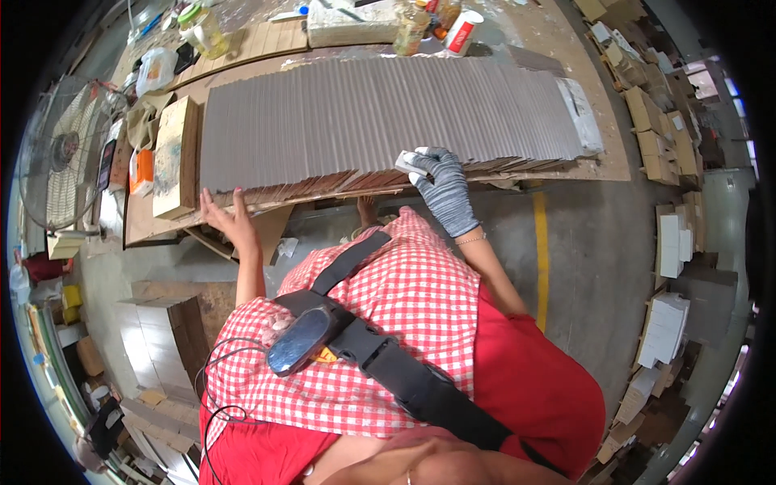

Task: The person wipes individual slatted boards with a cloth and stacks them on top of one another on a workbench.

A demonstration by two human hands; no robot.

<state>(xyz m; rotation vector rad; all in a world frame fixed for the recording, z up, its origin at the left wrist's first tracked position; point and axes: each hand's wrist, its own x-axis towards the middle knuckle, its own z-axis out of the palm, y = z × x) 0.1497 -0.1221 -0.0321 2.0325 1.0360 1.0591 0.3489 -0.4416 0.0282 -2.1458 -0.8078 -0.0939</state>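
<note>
Head view shows a big surface with a long grey row of thin boards standing side by side. They look stiff and light, best gripped by the front edges. The gloved right hand has its fingers closed on a small pale block, maybe a sanding block, at the row's front edge. The bare left hand rests open against the surface's edge, holding nothing.

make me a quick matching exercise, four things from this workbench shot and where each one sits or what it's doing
1 right hand
2 left hand
3 fan
4 bottle

a far left, beside the table
b bare, open against the table's near edge
c far left corner of the table
d gloved, holding a small pale block on the grey slats

Pairs: 1-d, 2-b, 3-a, 4-c
</note>
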